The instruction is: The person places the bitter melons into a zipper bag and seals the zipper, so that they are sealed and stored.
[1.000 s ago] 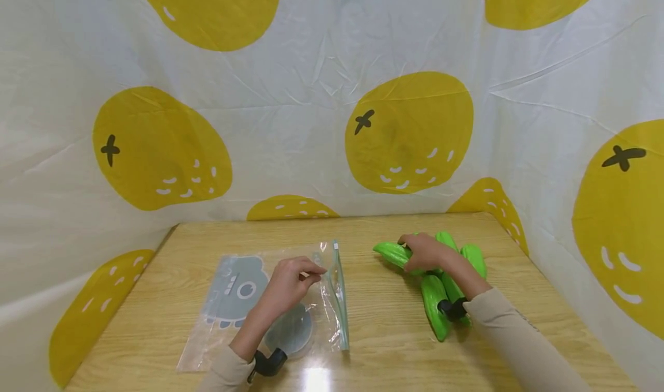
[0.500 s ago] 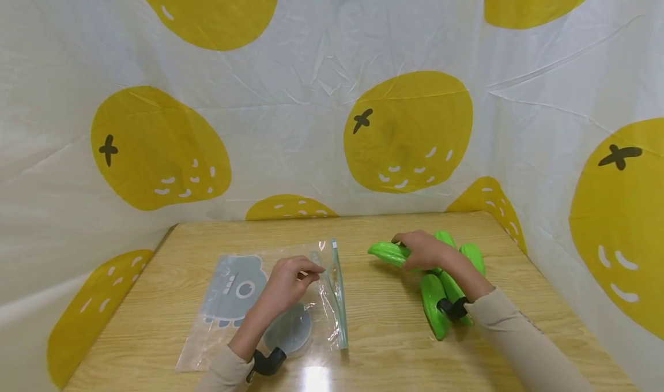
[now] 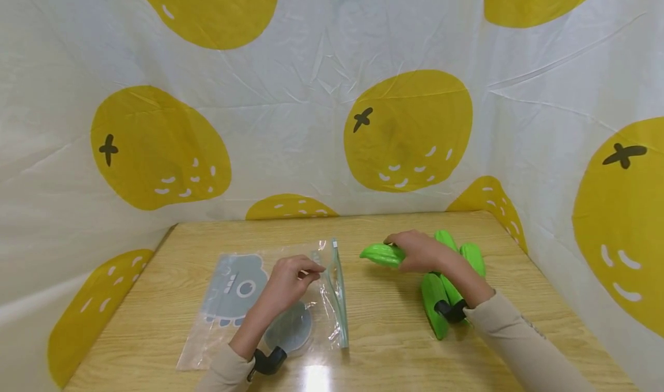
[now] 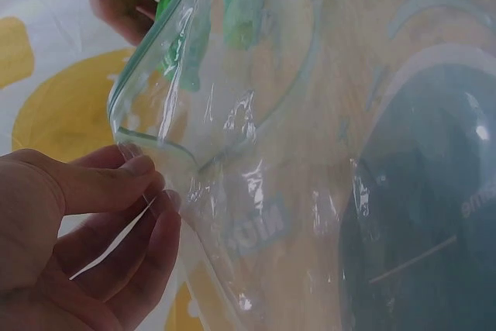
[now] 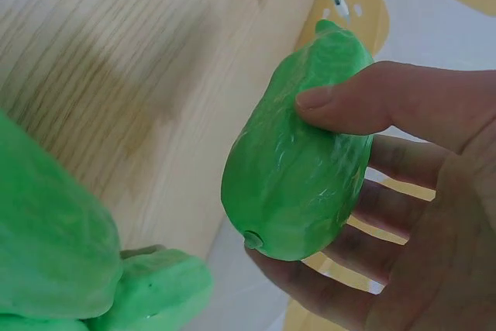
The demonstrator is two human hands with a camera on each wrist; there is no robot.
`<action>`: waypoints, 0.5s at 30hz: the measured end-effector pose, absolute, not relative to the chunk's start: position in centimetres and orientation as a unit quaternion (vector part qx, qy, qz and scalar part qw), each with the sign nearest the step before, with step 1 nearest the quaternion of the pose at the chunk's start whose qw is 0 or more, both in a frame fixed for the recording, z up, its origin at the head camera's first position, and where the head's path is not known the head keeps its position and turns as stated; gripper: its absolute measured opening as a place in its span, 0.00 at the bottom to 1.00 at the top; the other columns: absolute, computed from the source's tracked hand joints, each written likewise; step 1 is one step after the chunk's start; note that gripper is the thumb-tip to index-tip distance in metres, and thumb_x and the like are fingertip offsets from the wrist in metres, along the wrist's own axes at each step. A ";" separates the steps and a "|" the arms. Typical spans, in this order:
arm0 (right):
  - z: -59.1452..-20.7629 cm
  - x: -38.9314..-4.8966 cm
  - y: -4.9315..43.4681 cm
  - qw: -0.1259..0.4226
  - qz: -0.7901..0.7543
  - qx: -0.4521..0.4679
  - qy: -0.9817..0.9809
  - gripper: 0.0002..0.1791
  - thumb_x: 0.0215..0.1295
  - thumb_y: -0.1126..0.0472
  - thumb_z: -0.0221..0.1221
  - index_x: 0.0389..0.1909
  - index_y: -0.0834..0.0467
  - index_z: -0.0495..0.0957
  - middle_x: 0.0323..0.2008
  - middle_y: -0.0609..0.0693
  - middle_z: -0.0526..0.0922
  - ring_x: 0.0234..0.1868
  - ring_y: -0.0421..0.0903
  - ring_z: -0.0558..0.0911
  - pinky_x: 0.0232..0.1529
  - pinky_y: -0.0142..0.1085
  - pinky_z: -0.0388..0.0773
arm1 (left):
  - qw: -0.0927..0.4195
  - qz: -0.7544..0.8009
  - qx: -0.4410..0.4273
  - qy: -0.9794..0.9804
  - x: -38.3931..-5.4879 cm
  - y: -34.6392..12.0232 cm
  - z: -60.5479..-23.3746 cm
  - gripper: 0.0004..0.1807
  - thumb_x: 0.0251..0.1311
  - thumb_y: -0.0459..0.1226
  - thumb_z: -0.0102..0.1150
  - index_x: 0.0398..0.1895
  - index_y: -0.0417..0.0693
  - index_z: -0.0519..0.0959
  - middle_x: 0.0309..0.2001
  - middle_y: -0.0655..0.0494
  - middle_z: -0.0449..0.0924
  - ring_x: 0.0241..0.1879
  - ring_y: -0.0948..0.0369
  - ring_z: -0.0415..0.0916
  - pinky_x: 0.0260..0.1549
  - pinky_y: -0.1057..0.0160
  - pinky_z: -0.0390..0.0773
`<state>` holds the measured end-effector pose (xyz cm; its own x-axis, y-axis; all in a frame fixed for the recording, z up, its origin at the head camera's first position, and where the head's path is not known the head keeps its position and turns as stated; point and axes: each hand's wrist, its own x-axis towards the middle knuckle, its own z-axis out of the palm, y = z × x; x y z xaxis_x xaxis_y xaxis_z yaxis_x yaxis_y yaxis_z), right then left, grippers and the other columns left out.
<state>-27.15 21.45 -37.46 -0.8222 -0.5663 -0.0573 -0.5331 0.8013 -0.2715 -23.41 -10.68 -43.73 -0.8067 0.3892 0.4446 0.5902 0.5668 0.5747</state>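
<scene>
In the lower centre of the frame, your left hand [image 3: 290,281] pinches the clear bag [image 3: 234,295], seemingly keeping its mouth parted. Right of centre, your right hand [image 3: 422,250] grips one green vegetable [image 3: 381,255] around its sides, leaving its tip free toward the bag.

A creased pale cloth [image 3: 290,144] hangs behind the far edge of the counter [image 3: 384,328] and beyond its left and right edges, printed with big yellow shapes [image 3: 415,132], several bearing dark crosses [image 3: 363,119]. Light wood grain runs across the counter; bright glare [image 3: 316,377] lies well off its far edge.
</scene>
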 end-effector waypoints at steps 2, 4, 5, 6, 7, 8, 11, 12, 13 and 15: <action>-37.4 -27.0 21.2 0.065 -0.125 -0.297 0.945 0.31 0.51 0.68 0.67 0.61 0.66 0.78 0.53 0.57 0.86 0.48 0.50 0.82 0.48 0.45 0.81 | 0.134 -0.372 -0.277 -0.876 -23.4 -10.7 -43.7 0.09 0.58 0.25 0.70 0.38 0.44 0.91 0.36 0.51 0.90 0.34 0.58 0.87 0.34 0.72 0.86; -37.3 -26.8 20.9 0.066 -0.128 -0.303 0.942 0.32 0.51 0.68 0.67 0.61 0.67 0.77 0.53 0.57 0.85 0.48 0.50 0.82 0.48 0.45 0.81 | 0.131 -0.372 -0.272 -0.878 -23.3 -10.7 -43.6 0.09 0.58 0.25 0.70 0.38 0.45 0.91 0.36 0.52 0.90 0.35 0.59 0.87 0.34 0.72 0.86; -37.3 -26.8 20.7 0.066 -0.128 -0.305 0.941 0.32 0.51 0.69 0.67 0.61 0.67 0.77 0.53 0.57 0.86 0.48 0.49 0.82 0.48 0.44 0.81 | 0.127 -0.373 -0.269 -0.879 -23.3 -10.7 -43.6 0.09 0.58 0.25 0.70 0.38 0.45 0.91 0.36 0.53 0.90 0.35 0.59 0.88 0.35 0.72 0.86; -37.3 -26.7 20.6 0.066 -0.128 -0.306 0.941 0.32 0.51 0.69 0.67 0.61 0.67 0.77 0.53 0.57 0.85 0.48 0.49 0.82 0.48 0.44 0.81 | 0.127 -0.373 -0.270 -0.879 -23.3 -10.7 -43.6 0.09 0.58 0.25 0.70 0.38 0.45 0.91 0.36 0.53 0.90 0.35 0.59 0.88 0.35 0.72 0.86; -37.4 -26.7 20.4 0.066 -0.128 -0.308 0.940 0.32 0.51 0.69 0.67 0.61 0.67 0.77 0.53 0.56 0.85 0.48 0.49 0.82 0.48 0.44 0.81 | 0.125 -0.372 -0.269 -0.880 -23.3 -10.7 -43.6 0.09 0.58 0.25 0.70 0.38 0.45 0.91 0.36 0.53 0.90 0.35 0.59 0.88 0.35 0.72 0.86; -37.4 -26.7 20.3 0.066 -0.128 -0.310 0.940 0.32 0.51 0.69 0.68 0.61 0.67 0.78 0.53 0.56 0.86 0.48 0.49 0.82 0.48 0.44 0.81 | 0.124 -0.372 -0.268 -0.880 -23.3 -10.7 -43.6 0.09 0.58 0.25 0.70 0.38 0.45 0.91 0.36 0.53 0.90 0.35 0.59 0.88 0.35 0.73 0.86; -37.6 -26.5 20.0 0.064 -0.123 -0.315 0.939 0.31 0.51 0.69 0.68 0.61 0.66 0.78 0.53 0.55 0.86 0.48 0.48 0.82 0.48 0.43 0.81 | 0.123 -0.372 -0.270 -0.880 -23.3 -10.6 -43.6 0.09 0.58 0.25 0.70 0.38 0.44 0.91 0.36 0.52 0.90 0.35 0.59 0.88 0.35 0.72 0.86; -37.6 -26.5 19.9 0.064 -0.124 -0.317 0.938 0.31 0.51 0.69 0.68 0.61 0.66 0.78 0.53 0.56 0.86 0.48 0.48 0.82 0.48 0.43 0.81 | 0.124 -0.372 -0.270 -0.879 -23.3 -10.6 -43.6 0.09 0.58 0.25 0.70 0.38 0.44 0.91 0.36 0.52 0.90 0.35 0.58 0.88 0.35 0.72 0.86; -37.6 -26.4 19.8 0.066 -0.125 -0.319 0.937 0.31 0.52 0.69 0.69 0.61 0.66 0.78 0.54 0.56 0.86 0.49 0.48 0.82 0.48 0.43 0.81 | 0.122 -0.373 -0.268 -0.880 -23.3 -10.6 -43.6 0.09 0.58 0.25 0.70 0.38 0.45 0.91 0.36 0.52 0.90 0.35 0.59 0.88 0.35 0.73 0.85; -37.6 -26.2 19.6 0.073 -0.129 -0.322 0.935 0.31 0.52 0.69 0.69 0.61 0.66 0.78 0.54 0.56 0.86 0.49 0.48 0.82 0.49 0.42 0.81 | 0.124 -0.372 -0.266 -0.880 -23.3 -10.5 -43.6 0.09 0.58 0.25 0.70 0.38 0.45 0.91 0.36 0.52 0.90 0.35 0.59 0.88 0.35 0.73 0.85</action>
<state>-26.24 19.64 -37.63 -0.7822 -0.6209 -0.0525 -0.5833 0.7593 -0.2885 -23.33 -10.55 -43.64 -0.8278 0.3764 0.4161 0.5607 0.5811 0.5898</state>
